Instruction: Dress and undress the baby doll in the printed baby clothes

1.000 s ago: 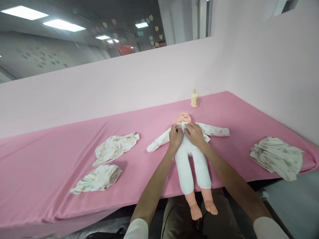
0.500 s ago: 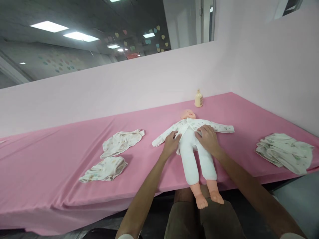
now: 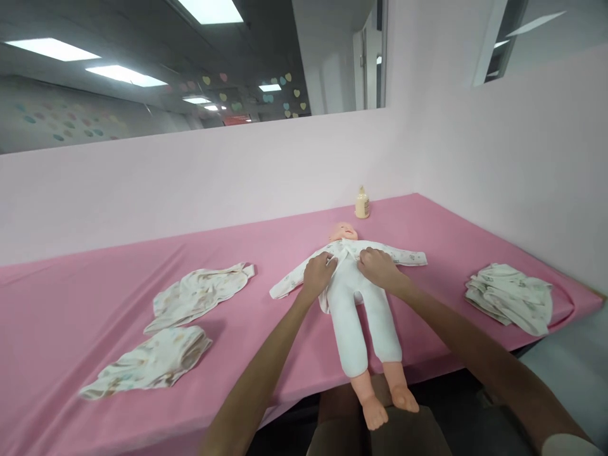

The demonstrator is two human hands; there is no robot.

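Because the long table draped in pink cloth (image 3: 95, 297) leaves room on both sides, the work sits squarely in front of the person. There a baby doll with a soft white body and a pale plastic head (image 3: 354, 310) lies on its back, head toward the wall. Its bare feet hang past the near edge of the table. It wears a white printed long-sleeved baby top (image 3: 403, 256), sleeves spread flat to either side.

A loose heap of similar printed cloth (image 3: 508, 296) lies well apart on the right. Two folded printed garments (image 3: 199, 292) (image 3: 152, 362) lie on the left.

The left hand (image 3: 319, 271) is curled closed on the top's front flap at the doll's chest. The right hand (image 3: 376, 266) rests knuckles up on the opposite flap with its fingertips bent down. Whether they pinch or only press cannot be told.

The step looks like drawing the two flaps together. It would go best with both edges pulled evenly to the midline, the cloth smoothed flat and the doll kept from sliding toward the edge.

A small cream bottle (image 3: 361, 204) stands upright by the wall, beyond the head.
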